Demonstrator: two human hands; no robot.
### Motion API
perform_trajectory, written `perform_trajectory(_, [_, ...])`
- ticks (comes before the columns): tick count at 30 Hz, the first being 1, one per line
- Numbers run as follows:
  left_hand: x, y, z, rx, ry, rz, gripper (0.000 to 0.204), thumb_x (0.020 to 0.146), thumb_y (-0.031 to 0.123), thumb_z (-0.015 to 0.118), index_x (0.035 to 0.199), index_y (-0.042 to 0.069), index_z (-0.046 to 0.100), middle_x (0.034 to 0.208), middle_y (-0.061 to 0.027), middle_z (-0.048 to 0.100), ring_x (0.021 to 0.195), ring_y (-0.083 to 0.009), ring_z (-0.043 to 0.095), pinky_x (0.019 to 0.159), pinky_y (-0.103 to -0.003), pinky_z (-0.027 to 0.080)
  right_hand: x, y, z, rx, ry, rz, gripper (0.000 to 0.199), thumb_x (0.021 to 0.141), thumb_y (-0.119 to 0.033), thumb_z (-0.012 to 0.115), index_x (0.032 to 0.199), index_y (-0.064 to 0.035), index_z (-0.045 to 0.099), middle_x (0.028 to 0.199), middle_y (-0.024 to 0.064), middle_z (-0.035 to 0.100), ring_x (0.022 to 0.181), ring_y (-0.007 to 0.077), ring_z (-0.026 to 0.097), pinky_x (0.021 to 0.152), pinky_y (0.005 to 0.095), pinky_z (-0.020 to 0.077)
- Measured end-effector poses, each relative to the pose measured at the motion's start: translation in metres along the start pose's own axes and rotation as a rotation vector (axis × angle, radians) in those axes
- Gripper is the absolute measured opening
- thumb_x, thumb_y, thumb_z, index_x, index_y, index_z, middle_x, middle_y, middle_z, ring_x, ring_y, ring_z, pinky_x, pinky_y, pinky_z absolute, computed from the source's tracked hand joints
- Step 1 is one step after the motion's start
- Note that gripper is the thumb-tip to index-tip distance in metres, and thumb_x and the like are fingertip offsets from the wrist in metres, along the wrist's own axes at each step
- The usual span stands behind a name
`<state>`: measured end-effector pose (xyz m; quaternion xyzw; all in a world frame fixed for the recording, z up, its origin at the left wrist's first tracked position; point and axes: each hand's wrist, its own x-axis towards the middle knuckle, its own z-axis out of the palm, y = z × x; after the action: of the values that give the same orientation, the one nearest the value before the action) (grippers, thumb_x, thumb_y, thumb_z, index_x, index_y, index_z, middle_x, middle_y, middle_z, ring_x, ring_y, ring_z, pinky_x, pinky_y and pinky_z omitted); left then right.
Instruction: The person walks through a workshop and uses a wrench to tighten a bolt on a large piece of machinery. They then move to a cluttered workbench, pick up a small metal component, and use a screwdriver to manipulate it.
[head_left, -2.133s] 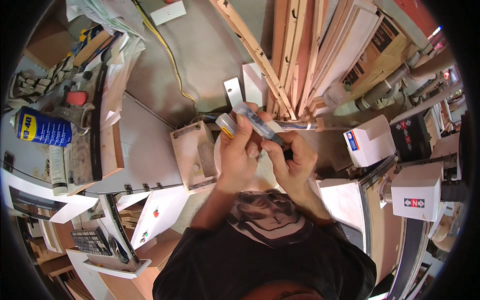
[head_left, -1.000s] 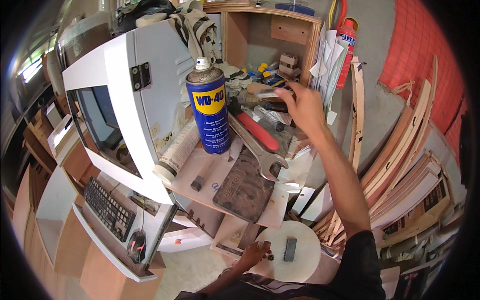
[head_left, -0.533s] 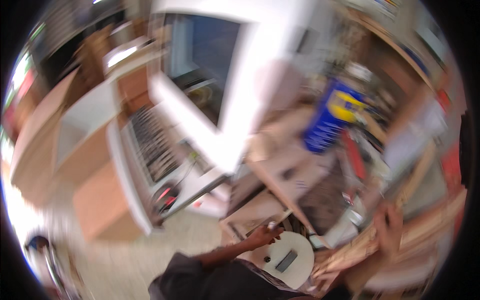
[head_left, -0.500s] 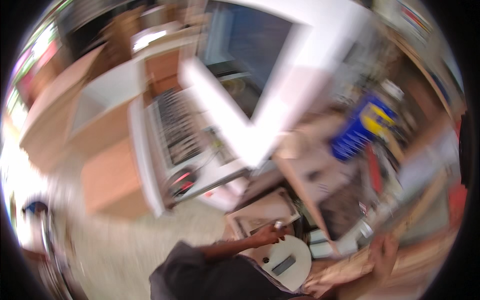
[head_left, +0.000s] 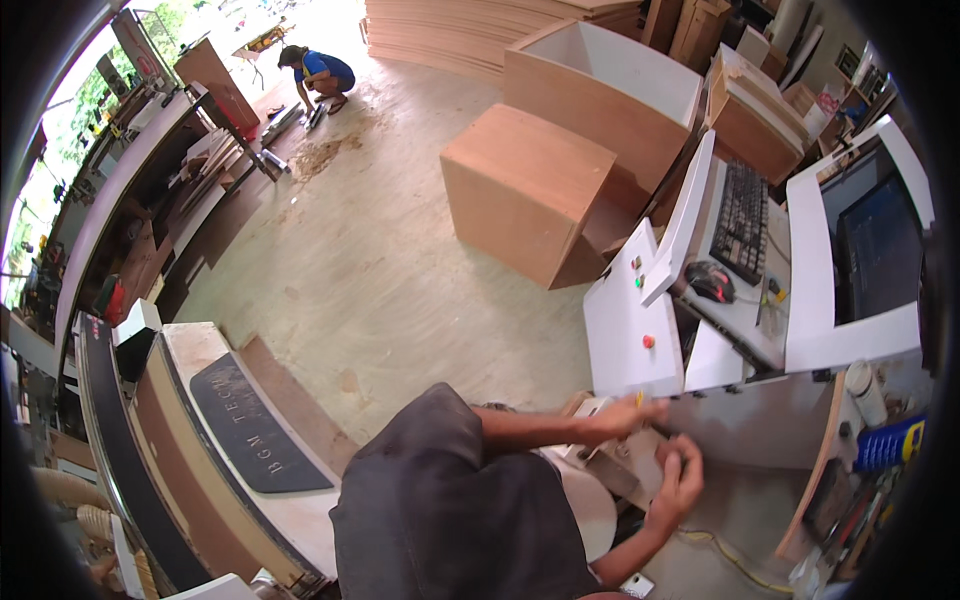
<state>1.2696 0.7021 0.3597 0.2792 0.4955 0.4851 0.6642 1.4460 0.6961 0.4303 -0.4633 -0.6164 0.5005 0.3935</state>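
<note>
My left hand [head_left: 618, 420] reaches right over a pale boxy piece [head_left: 640, 482], its fingers smeared by motion. A small yellow tip shows at those fingers, on something too small to name. My right hand [head_left: 684, 482] is raised just nearer to me, fingers loosely bent and apart, with nothing visible in it. The two hands are close but not touching. Under my arms lies a cream round disc [head_left: 592, 505], partly covered by my dark sleeve and forearm.
At right stands a white console with a monitor [head_left: 880, 245], keyboard [head_left: 740, 222], mouse [head_left: 710, 282] and a button panel [head_left: 635, 335]. A blue can [head_left: 885, 445] sits at the right edge. Wooden boxes [head_left: 525, 190] stand ahead; a person [head_left: 325, 75] crouches far off. A long machine [head_left: 150, 430] is left.
My view has swung left, bringing the floor, machine and crouching person into sight. My right hand has come off the wooden surface and up close to my left hand.
</note>
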Motion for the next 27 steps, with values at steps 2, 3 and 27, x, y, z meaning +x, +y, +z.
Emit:
perform_trajectory(2, [-0.017, 0.012, -0.019, -0.194, 0.047, 0.048, 0.063, 0.097, 0.065, 0.048, 0.108, 0.007, 0.07, 0.081, 0.0013, 0.056, 0.066, -0.0123, 0.047, 0.063, -0.03, 0.043, 0.002, -0.017, 0.037, -0.087, 0.094, -0.032, 0.026, 0.097, -0.005, 0.064, 0.122, 0.0044, 0.062, 0.112, 0.0116, 0.066, 0.1, 0.018, 0.065, 0.088, 0.0315, 0.0559])
perform_trajectory(3, [-0.024, 0.02, -0.026, -0.399, -0.039, 0.126, 0.063, 0.098, 0.062, 0.046, 0.114, 0.005, 0.069, 0.08, 0.0021, 0.056, 0.067, -0.0121, 0.05, 0.063, -0.029, 0.043, -0.004, -0.024, 0.054, -0.009, 0.094, -0.103, 0.028, 0.093, -0.001, 0.069, 0.12, 0.0029, 0.064, 0.111, 0.0105, 0.069, 0.1, 0.0167, 0.065, 0.088, 0.0304, 0.0553])
perform_trajectory(27, [-0.107, 0.042, 0.108, -0.354, -0.717, 0.033, 0.072, 0.099, 0.054, 0.038, 0.134, -0.007, 0.056, 0.079, 0.0019, 0.05, 0.071, -0.0086, 0.045, 0.064, -0.023, 0.037, -0.121, -0.063, 0.062, -0.733, 1.108, -0.608, 0.034, 0.079, -0.008, 0.083, 0.108, -0.0027, 0.066, 0.109, 0.0105, 0.074, 0.096, 0.0267, 0.07, 0.083, 0.0355, 0.0531])
